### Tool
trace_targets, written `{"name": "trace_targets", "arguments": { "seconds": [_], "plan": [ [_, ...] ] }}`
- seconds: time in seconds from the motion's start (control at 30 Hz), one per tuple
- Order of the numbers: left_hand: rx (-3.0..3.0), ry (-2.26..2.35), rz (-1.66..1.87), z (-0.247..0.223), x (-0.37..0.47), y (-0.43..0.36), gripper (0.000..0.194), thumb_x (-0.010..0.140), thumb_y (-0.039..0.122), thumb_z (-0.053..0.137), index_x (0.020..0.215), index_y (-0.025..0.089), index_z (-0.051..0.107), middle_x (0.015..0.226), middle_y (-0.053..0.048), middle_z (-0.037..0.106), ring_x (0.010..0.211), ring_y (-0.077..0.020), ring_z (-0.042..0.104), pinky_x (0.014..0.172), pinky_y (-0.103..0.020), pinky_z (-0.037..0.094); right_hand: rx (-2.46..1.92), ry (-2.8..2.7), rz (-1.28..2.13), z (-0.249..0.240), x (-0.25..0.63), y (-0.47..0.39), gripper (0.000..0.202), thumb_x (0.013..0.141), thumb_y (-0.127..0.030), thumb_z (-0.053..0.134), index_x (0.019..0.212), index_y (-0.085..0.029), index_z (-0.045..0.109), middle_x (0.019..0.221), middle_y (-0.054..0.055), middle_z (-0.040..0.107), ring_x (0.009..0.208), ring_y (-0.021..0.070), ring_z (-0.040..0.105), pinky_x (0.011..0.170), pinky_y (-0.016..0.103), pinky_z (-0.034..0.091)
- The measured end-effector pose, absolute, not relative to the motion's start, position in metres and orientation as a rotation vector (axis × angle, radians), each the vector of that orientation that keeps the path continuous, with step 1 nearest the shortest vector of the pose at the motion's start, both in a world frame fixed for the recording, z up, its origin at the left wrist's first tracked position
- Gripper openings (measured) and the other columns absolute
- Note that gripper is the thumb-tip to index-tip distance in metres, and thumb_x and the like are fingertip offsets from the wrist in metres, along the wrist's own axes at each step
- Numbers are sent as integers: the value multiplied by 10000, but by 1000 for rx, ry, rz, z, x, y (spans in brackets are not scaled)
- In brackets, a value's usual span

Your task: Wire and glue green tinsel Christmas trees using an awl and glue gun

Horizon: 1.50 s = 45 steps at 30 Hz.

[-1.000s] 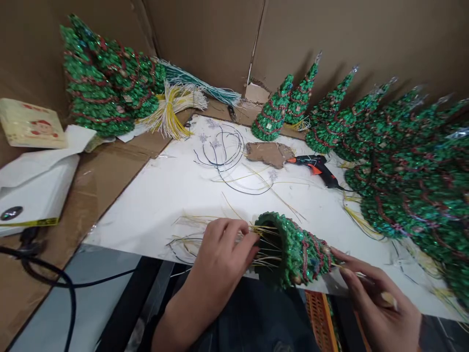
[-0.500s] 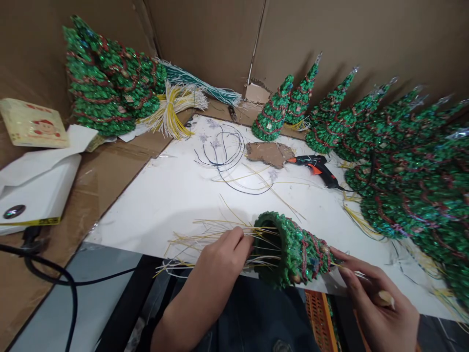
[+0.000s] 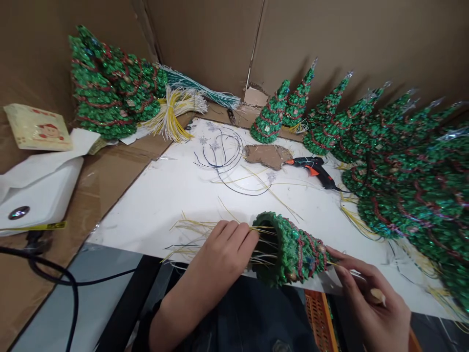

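Note:
A green glittery tree [image 3: 293, 252] lies on its side at the table's front edge, its hollow base facing left. Yellow and white wires [image 3: 190, 225] run out of that opening. My left hand [image 3: 229, 244] is closed around the wires just outside the base. At the tree's tip, my right hand [image 3: 370, 288] pinches a thin yellow wire between thumb and forefinger, and a small light-coloured tip [image 3: 377, 296] shows by its curled fingers.
Behind lie a black glue gun [image 3: 317, 171], torn cardboard [image 3: 267, 155] and loose dark wires [image 3: 220, 164]. More trees [image 3: 395, 171] crowd the right, others [image 3: 106, 93] stand back left beside a wire bundle [image 3: 172, 112]. A black cable [image 3: 73, 288] curves at the left.
My left hand has turned slightly, its fingers now lying over the wires, which are gathered a little differently. The view has shifted slightly. My right hand stays at the tip.

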<state>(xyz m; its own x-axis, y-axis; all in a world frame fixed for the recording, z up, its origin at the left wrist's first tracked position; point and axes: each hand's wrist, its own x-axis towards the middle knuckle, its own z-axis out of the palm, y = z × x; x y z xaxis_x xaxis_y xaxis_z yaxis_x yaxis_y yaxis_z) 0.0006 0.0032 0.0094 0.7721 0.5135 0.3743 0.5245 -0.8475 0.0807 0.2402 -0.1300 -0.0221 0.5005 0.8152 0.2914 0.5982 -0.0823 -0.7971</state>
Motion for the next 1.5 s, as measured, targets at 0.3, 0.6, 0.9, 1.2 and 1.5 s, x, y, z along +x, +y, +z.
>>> {"name": "trace_targets", "arguments": {
  "seconds": [0.3,0.6,0.9,1.2,1.5],
  "plan": [
    [-2837,-812,-527,15,3,17,188,860,25,496,931,163,602,813,-26,596,738,-212,525,678,-337,388,-1790,-1242,258,-24,245,-127,140,837,-320,650,900,-199,683,1016,67,761,793,185,724,613,185,575],
    [-2758,-927,-452,16,4,17,161,824,15,550,839,164,610,743,-22,600,717,-230,512,669,-358,359,-1792,-1153,296,-17,234,-124,154,837,-365,641,855,-218,683,1031,57,758,840,191,719,649,188,563],
    [-2776,-967,-725,26,2,15,142,928,109,490,867,164,605,911,-61,647,816,-226,516,704,-350,359,-1873,-1163,245,-7,228,-122,276,878,-456,558,898,-206,672,988,63,750,791,194,693,627,225,530],
    [-3139,-1310,-1079,37,4,6,214,981,179,365,847,187,531,772,-6,618,701,-161,540,664,-294,412,-1815,-1933,-415,67,181,-76,252,970,-374,454,1099,-290,653,796,11,633,448,81,510,421,238,290],
    [-3242,-1888,-1783,36,16,-4,169,963,293,418,850,207,511,790,4,615,729,-141,578,696,-263,459,-1812,-2198,86,77,161,-44,120,884,-203,572,781,-219,630,767,-14,613,531,133,567,466,261,219]
  ]
}}
